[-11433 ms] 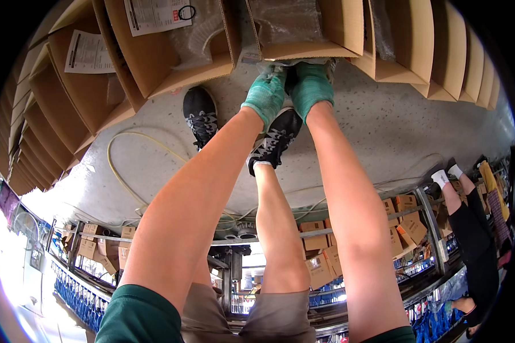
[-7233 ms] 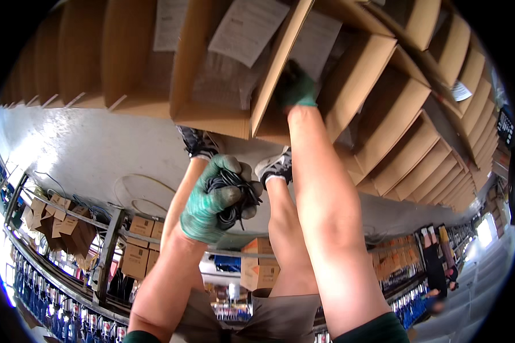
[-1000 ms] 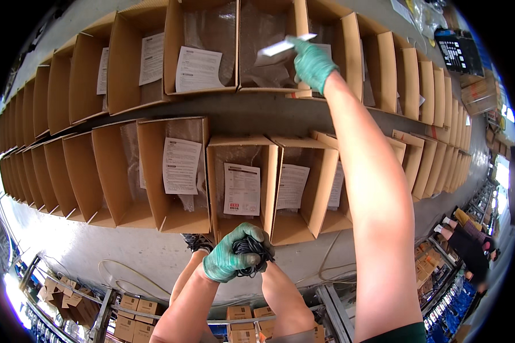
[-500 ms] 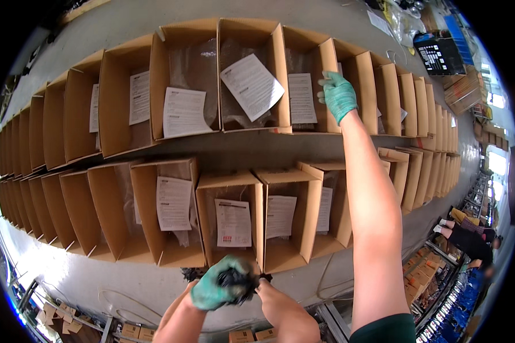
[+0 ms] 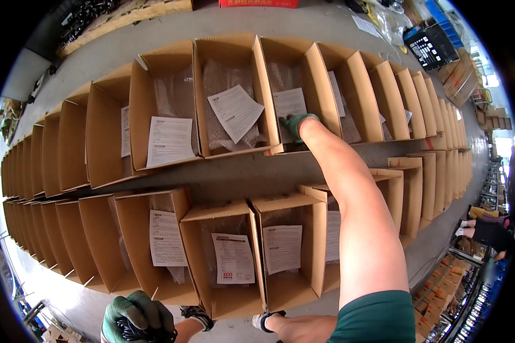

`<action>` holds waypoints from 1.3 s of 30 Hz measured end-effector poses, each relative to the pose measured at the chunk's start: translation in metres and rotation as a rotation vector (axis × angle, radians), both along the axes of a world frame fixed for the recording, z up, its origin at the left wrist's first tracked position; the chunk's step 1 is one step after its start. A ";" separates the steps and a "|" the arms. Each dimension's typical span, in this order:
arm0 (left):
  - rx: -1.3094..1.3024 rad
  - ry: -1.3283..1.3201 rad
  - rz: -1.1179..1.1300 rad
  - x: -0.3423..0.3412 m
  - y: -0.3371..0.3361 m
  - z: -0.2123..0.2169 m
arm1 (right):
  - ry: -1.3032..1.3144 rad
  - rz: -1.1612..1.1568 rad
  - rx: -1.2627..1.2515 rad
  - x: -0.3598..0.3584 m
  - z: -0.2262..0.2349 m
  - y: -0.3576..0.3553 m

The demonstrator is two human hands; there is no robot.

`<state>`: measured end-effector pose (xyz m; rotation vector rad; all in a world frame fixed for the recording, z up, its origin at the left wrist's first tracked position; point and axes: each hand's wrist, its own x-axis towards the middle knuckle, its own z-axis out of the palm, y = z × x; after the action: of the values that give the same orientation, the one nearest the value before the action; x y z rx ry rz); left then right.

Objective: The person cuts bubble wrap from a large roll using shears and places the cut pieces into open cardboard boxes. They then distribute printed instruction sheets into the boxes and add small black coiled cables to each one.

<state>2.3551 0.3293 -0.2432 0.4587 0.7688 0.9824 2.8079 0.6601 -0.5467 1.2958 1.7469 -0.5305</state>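
Note:
My left hand point(image 5: 138, 313), in a dark green glove, is closed around a bundle of black cords point(image 5: 133, 331) at the lower left. My right arm stretches over the near row of cartons into an open carton point(image 5: 316, 91) of the far row. There my right hand point(image 5: 298, 126), also gloved, is at the lower edge of a printed sheet point(image 5: 290, 102); its fingertips are mostly hidden. Just left of it, another carton holds a tilted sheet point(image 5: 236, 113) on bubble wrap point(image 5: 217, 80).
Two long rows of open cartons curve across the floor, many with sheets, such as one paper point(image 5: 233, 258) in the near carton. A black box point(image 5: 431, 48) lies far right. A wooden pallet point(image 5: 126, 26) stands far left. A person point(image 5: 486, 234) is at the right.
My right hand has moved from the carton's upper wall down into the carton, by its sheet. My left hand, still holding the black bundle, has shifted left and nearer to me. The view has shifted too.

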 end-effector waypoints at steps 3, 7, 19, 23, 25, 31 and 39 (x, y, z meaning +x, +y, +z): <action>0.065 -0.016 -0.046 0.001 0.000 -0.001 | 0.002 0.065 -0.111 0.001 0.010 0.022; 0.102 -0.020 -0.110 -0.003 0.004 0.003 | 0.155 0.071 0.052 0.020 0.002 0.009; 0.094 0.049 0.008 0.002 -0.021 0.027 | -0.012 0.141 -0.046 0.001 -0.066 0.016; 0.087 0.024 0.024 0.010 -0.023 0.023 | 0.185 -0.019 0.119 0.065 -0.056 0.020; 0.118 0.062 -0.017 0.006 -0.023 0.029 | 0.177 -0.029 0.161 0.043 -0.008 0.041; 0.053 0.166 0.245 0.019 -0.034 0.028 | 0.551 -0.206 0.730 0.013 0.137 0.048; -0.023 0.081 0.120 0.054 0.008 0.000 | 0.588 -0.322 0.241 0.011 0.117 -0.030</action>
<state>2.4092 0.3374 -0.2434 0.4389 0.8881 1.0703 2.8189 0.6305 -0.4294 1.7292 2.1341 -0.9857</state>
